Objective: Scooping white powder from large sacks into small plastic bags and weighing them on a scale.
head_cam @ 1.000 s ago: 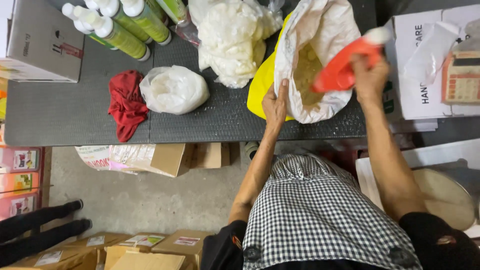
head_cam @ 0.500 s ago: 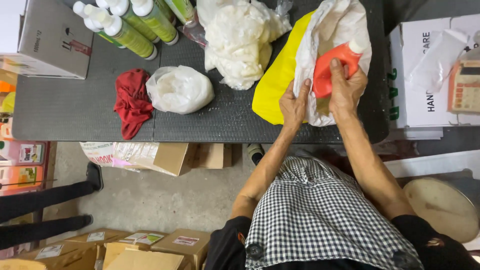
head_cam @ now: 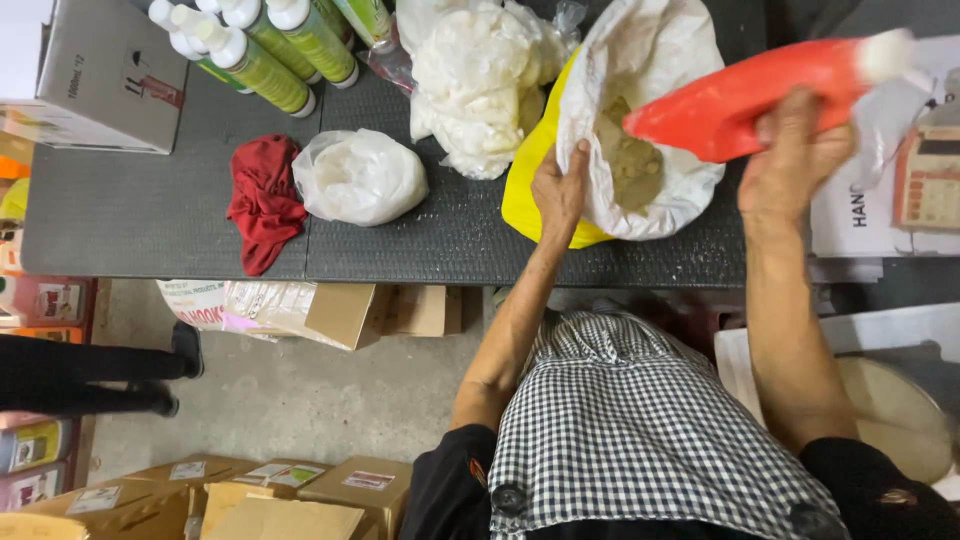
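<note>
Right hand (head_cam: pixel 795 150), upper right of the frame: fingers closed around a red bottle (head_cam: pixel 745 95), held tilted on its side, white cap toward the far right, its other end over the mouth of a white bag (head_cam: pixel 650 60). Whether that end touches the bag's contents cannot be told.

Left hand (head_cam: pixel 560 190), centre top: fingers pinching the near rim of the bag, holding the mouth open. The bag sits on the dark surface (head_cam: pixel 440 245), leaning against something yellow (head_cam: pixel 525 195). Brownish powder (head_cam: pixel 630 160) lies inside.

Judgement: the bag is soft and will slump unless the rim stays pinched and lifted. The bottle end should stay well inside the opening, not over the rim, so nothing lands on the surface. A steady tilt is better than a jerk.

Left of the bag: a crumpled plastic heap (head_cam: pixel 480 80), a knotted plastic bag (head_cam: pixel 358 175), a red cloth (head_cam: pixel 262 198), green bottles (head_cam: pixel 270 50) at the top edge, all apart from the hands.
</note>
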